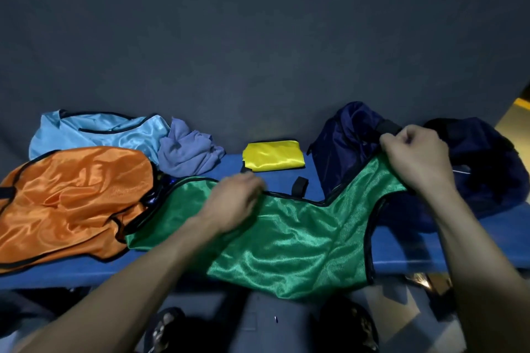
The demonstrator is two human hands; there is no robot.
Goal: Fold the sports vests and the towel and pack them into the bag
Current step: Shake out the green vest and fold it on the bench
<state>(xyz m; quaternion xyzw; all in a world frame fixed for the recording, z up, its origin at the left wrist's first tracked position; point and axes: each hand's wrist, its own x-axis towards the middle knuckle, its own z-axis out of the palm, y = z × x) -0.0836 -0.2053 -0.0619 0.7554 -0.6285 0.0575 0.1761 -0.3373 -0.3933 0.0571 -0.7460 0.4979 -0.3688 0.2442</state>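
One vest is judged already folded: the yellow vest (273,155) is seen as a neat rectangle at the back of the blue worktop (401,249), not yet packed. The green vest (286,241) is spread across the worktop's front edge with its lower part hanging over, and is being handled. Its upper right strap is pinched in the curled fingers of the right hand (415,156), lifted in front of the bag (473,169). The left hand (233,203) is laid on the vest's top hem with fingers bent; whether the cloth is actually gripped cannot be told. Left unfolded are the orange vest (71,198) and the light blue vest (97,132), both lying loose at the left, and the crumpled purple towel (186,152) between them and the yellow vest. The dark navy bag is slumped at the right; nothing is seen packed in it. No brand, label or writing can be read anywhere.
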